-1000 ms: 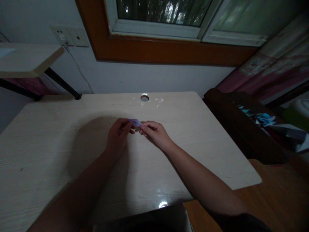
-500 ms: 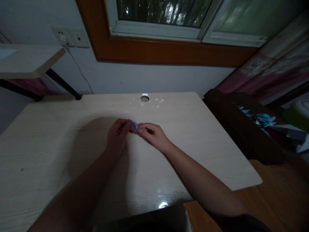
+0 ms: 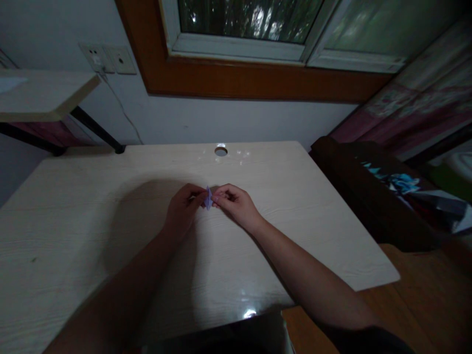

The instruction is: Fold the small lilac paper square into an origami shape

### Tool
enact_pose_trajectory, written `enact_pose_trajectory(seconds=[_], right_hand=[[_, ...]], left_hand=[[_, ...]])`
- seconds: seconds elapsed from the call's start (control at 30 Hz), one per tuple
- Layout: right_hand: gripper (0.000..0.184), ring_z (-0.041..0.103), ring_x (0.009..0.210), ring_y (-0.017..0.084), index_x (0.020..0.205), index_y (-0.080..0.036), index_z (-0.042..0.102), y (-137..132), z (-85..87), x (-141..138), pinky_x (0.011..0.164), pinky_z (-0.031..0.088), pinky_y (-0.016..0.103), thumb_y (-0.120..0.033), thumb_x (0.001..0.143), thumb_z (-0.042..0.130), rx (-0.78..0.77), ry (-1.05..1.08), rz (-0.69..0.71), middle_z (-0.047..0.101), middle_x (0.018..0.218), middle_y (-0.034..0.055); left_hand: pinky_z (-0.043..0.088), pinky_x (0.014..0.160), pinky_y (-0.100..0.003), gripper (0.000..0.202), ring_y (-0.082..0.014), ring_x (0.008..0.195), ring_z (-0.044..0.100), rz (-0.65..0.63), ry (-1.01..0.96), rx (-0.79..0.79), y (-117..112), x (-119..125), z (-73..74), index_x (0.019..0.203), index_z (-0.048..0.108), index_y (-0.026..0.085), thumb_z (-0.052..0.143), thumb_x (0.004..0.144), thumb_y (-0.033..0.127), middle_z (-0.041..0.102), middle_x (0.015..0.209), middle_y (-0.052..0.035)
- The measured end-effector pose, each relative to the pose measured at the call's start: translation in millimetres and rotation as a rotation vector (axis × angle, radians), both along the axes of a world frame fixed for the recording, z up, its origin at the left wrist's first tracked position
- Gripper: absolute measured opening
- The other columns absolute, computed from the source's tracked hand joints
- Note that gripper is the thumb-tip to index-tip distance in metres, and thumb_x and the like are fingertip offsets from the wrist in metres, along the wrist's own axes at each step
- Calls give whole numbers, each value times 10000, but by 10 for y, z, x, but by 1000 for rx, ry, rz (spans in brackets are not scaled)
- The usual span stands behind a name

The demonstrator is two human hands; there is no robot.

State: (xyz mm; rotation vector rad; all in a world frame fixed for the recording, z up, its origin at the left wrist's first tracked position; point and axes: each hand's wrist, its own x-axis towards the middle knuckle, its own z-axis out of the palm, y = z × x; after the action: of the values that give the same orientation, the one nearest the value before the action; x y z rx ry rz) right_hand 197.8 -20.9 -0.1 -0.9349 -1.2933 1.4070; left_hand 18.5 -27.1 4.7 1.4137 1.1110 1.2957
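Your left hand [image 3: 181,206] pinches the folded purple paper [image 3: 208,198] from one side, your right hand [image 3: 238,204] from the other. That opposed grip probably steadies it.

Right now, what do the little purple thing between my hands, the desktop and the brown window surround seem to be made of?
Purple piece: probably folded paper, matte-looking, judging by its thin, pointed edges.
Desktop: wood or wood-look laminate; pale grain shows, and bright reflections suggest a smooth, slightly glossy finish.
Brown window surround: likely wood, stained or painted; the dim light leaves that open.
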Motion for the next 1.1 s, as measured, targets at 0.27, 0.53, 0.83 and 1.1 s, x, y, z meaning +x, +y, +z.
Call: enact_pose_trajectory(seconds=[0.27, 0.53, 0.83, 1.1], right_hand=[[298, 627, 661, 118, 815, -188, 689, 6, -11, -4, 659, 508, 259, -448, 746, 818, -14, -43, -19, 693, 723, 5], [353, 619, 638, 120, 789, -182, 672, 31, 23, 3, 644, 515, 268, -486, 711, 833, -63, 16, -43, 680, 689, 1], [335, 621, 641, 115, 798, -180, 671, 26, 29, 2, 653, 515, 266, -462, 721, 834, -83, 32, -52, 683, 695, 0], [351, 620, 658, 121, 807, -186, 671, 21, -7, 5, 661, 509, 271, -493, 728, 821, -46, -22, -48, 685, 718, 4]], left_hand=[[527, 646, -251, 162, -128, 679, 620, -17, 11, 11, 0, 12, -13, 834, 669, 189, 720, 852, 342, 641, 771, -5], [542, 621, -246, 187, -122, 641, 636, -35, -36, -20, 5, 18, -3, 843, 674, 186, 732, 836, 364, 652, 786, -7], [557, 600, -241, 200, -121, 612, 662, -29, -28, -42, 26, 14, -58, 848, 665, 181, 755, 820, 358, 669, 764, -1], [540, 591, -235, 215, -122, 611, 641, -9, 27, -6, 24, 11, -53, 813, 672, 187, 750, 821, 388, 663, 728, -3]])
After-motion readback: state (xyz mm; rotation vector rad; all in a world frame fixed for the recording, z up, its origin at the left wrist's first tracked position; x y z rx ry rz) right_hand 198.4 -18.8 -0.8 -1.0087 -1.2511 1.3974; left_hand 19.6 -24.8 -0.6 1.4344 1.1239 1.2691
